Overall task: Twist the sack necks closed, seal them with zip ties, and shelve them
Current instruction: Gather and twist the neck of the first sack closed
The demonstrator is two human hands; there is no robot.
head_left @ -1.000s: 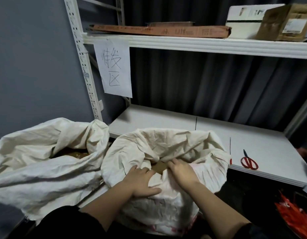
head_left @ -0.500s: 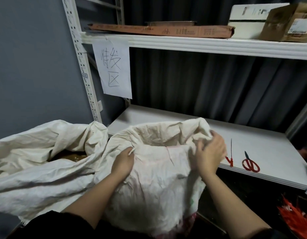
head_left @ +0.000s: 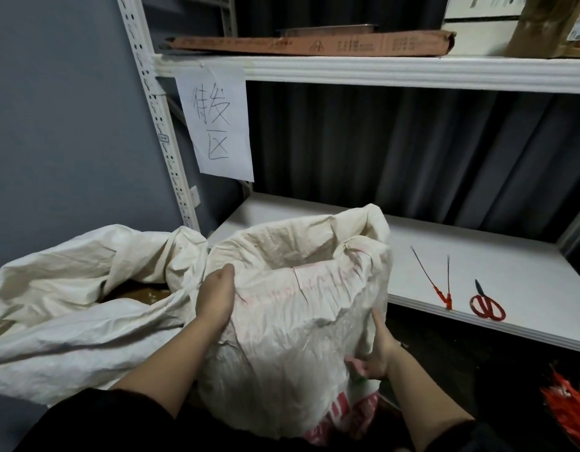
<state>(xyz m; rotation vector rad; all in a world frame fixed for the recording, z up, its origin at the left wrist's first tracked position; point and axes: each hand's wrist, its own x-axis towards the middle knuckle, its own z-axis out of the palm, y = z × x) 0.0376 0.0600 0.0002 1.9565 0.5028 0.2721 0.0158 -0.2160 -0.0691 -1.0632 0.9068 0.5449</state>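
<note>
Both hands are on the near sack (head_left: 295, 321), mouth wide open and upright between the forearms. The left hand (head_left: 215, 296) grips the rim on its left side, fingers folded over the edge. The right hand (head_left: 375, 353) sits lower, pinching a fold of the cloth on the sack's right flank. Left of the left hand a second sack (head_left: 86, 288) slumps open, brown contents showing inside. Beyond and right of the right hand, on the lower shelf (head_left: 510, 278), lie two red zip ties (head_left: 440, 290) and, just beside them, red scissors (head_left: 487, 305). Above the left hand hangs a handwritten paper sign (head_left: 217, 125).
</note>
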